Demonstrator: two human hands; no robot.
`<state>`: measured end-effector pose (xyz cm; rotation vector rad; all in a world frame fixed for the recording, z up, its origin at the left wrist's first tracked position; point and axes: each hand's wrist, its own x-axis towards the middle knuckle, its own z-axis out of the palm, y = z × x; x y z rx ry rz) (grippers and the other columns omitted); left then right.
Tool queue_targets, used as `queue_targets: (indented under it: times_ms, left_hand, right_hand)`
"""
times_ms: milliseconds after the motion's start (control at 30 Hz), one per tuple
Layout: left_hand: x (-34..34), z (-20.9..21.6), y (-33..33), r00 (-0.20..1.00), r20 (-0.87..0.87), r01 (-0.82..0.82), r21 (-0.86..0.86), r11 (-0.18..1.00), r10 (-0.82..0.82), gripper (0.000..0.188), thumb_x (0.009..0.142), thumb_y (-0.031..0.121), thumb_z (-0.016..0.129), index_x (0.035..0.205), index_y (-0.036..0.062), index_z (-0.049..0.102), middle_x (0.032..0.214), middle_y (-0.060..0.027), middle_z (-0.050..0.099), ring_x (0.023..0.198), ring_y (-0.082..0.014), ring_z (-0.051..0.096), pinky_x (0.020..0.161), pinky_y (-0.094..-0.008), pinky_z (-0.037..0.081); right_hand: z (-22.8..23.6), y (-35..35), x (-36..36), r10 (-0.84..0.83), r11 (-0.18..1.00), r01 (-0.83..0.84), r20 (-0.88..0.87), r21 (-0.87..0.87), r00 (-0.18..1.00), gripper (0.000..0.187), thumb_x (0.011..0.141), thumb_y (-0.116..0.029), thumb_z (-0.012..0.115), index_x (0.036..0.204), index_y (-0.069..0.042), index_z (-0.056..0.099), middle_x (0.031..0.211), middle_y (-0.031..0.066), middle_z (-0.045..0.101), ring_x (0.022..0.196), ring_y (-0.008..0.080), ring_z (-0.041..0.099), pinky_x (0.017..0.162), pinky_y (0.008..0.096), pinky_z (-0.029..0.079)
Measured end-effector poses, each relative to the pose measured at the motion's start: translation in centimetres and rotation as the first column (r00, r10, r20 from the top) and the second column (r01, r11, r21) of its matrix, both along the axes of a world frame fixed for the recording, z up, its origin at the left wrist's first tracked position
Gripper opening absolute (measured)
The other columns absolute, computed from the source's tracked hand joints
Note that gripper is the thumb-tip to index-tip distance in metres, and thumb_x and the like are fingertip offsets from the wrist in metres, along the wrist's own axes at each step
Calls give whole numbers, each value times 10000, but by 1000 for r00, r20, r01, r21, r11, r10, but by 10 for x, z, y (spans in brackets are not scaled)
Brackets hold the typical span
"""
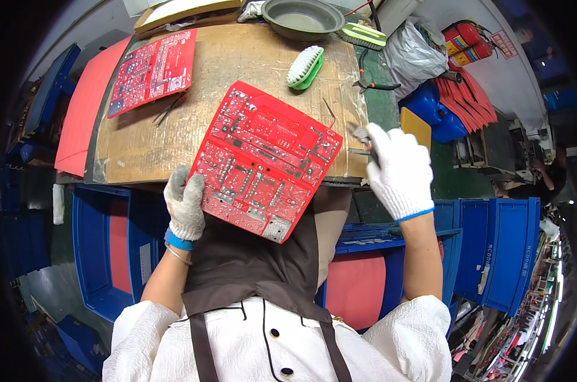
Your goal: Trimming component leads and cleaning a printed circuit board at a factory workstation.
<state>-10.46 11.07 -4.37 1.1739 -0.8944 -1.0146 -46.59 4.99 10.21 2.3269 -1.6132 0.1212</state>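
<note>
A large red circuit board [263,159] is tilted over the near edge of the table, its soldered side facing up. My gloved left hand [185,200] grips its left edge, fingers closed round it. A thin dark wire sticks out from behind the board's upper right. To the right of the board, my gloved right hand [398,167] is closed around a small metal hand tool [359,134], apart from the board. Its jaws look like those of pliers or cutters, but the glove hides the handles. A second red circuit board [154,71] rests at the table's far left.
The table bears worn cardboard [231,60]. On it lies a green brush [305,68] with white bristles. Behind are a grey basin [303,16] and another brush [363,35]. Black-handled pliers [372,84] lie at the right. Blue crates [104,248] stand below, both sides.
</note>
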Motion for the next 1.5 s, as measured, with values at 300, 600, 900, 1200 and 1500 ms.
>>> queue_targets:
  times_ms: [300, 600, 900, 1200, 1500]
  left_hand:
    - [-1, 5, -2, 999, 37, 16, -19, 1000, -16, 153, 987, 156, 700, 1020, 7, 693, 898, 18, 659, 826, -65, 569, 747, -254, 486]
    - [-1, 8, -2, 998, 53, 23, -22, 999, -21, 196, 975, 181, 716, 1026, -6, 691, 905, 3, 653, 829, -80, 574, 754, -266, 491]
    - [3, 4, -2, 996, 85, 29, 5, 1000, -29, 191, 968, 168, 695, 1041, -9, 689, 908, 1, 653, 842, -79, 572, 767, -263, 488]
    - [2, 6, -2, 996, 74, 42, -18, 999, -40, 205, 974, 174, 692, 1054, -15, 691, 910, 0, 667, 837, -79, 583, 775, -260, 494]
    - [2, 6, -4, 993, 108, 42, -17, 999, -40, 205, 968, 182, 698, 1036, -11, 693, 902, 2, 661, 832, -76, 577, 767, -263, 491]
  right_hand:
    - [15, 6, 12, 117, 993, -118, -70, -10, 991, 589, 733, -86, 765, 1306, -122, 635, 980, 77, 595, 902, 281, 583, 772, 406, 436]
    - [22, 4, 12, 140, 990, -138, -130, 20, 982, 574, 725, -85, 765, 1286, -129, 646, 958, 73, 589, 903, 269, 577, 770, 401, 429]
    - [32, 4, 17, 116, 993, -119, -222, 2, 968, 508, 729, -71, 740, 1226, -134, 662, 920, 70, 582, 875, 267, 570, 749, 401, 415]
    - [31, 12, 13, 98, 995, -98, -90, 3, 991, 565, 703, -68, 764, 1253, -152, 664, 952, 65, 597, 901, 274, 577, 779, 403, 427]
    - [28, 12, 14, 118, 993, -116, -103, 26, 988, 583, 699, -75, 787, 1263, -151, 659, 957, 69, 588, 904, 274, 574, 790, 404, 427]
